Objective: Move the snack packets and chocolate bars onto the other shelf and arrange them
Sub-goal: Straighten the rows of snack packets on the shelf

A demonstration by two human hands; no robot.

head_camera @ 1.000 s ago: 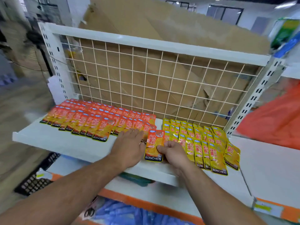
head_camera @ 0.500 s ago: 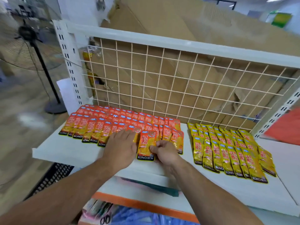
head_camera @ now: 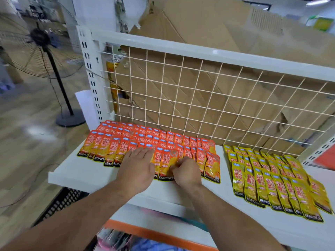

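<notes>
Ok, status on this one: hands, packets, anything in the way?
Left hand flat on orange rows. Right hand pinching front orange packet. Yellow packets apart, right side. Nothing visibly blocking.

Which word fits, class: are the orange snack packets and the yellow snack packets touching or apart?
Apart. The head view shows a strip of bare white shelf running between the orange packets and the yellow packets.

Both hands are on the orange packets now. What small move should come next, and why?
Probably the right hand should press the packet it pinches flat and let go. The packet already lies in the front row of the orange packets, beside the left hand, which rests flat on its neighbours.
</notes>
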